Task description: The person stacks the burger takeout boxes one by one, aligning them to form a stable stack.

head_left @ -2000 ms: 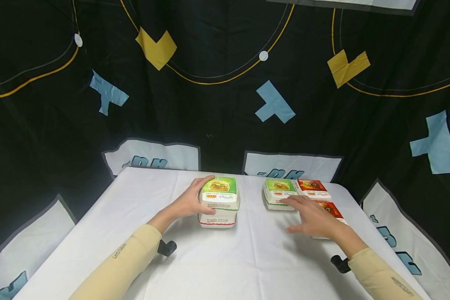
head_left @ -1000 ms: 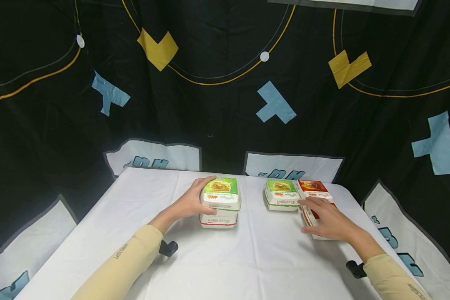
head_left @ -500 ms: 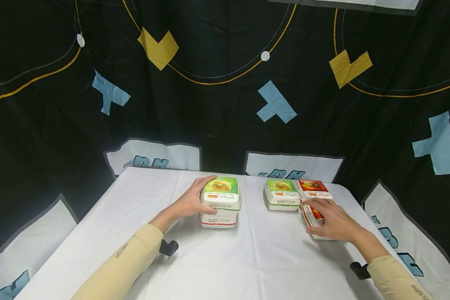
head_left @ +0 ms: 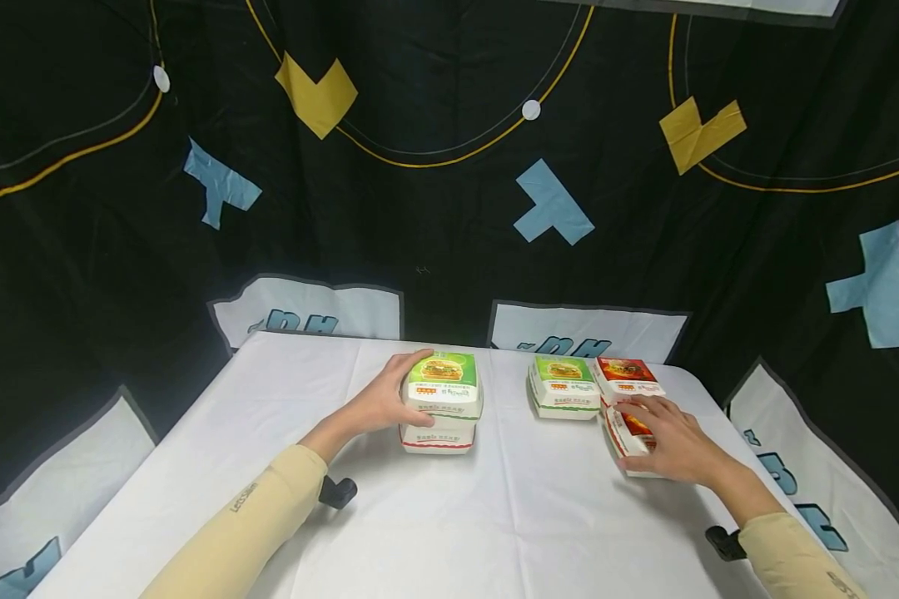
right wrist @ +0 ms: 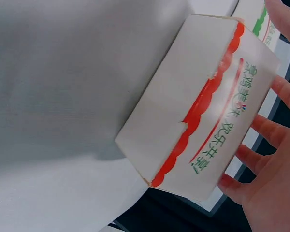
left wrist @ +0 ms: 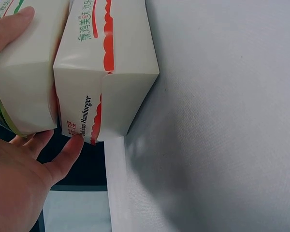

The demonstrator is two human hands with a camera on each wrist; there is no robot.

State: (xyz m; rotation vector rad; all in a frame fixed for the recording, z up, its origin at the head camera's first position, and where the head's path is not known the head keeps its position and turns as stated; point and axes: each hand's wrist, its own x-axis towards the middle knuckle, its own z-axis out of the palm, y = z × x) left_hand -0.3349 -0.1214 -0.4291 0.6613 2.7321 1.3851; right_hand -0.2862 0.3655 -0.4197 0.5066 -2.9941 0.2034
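Observation:
My left hand (head_left: 384,398) grips a green-topped burger box (head_left: 444,378), its thumb on the near side and the other fingers behind. This box sits on a red-trimmed burger box (head_left: 438,439); the left wrist view shows one of my fingertips right at the lower box (left wrist: 106,58). On the right, my right hand (head_left: 670,441) spans a red-topped burger box (head_left: 635,424), with the thumb at its near left and the fingers over its far part. The right wrist view shows that box's white side (right wrist: 208,111) with a red scalloped band, fingertips along its upper edge.
Beyond the right hand stand another green-topped burger box (head_left: 564,389) and a red-topped one (head_left: 626,377), side by side. A white cloth covers the table (head_left: 449,532). Behind hangs a black curtain (head_left: 419,225) with printed shapes.
My right hand has moved right from beside the green-topped box onto the near red-topped box, and its thumb has drawn in against it. My left hand stays on the stack.

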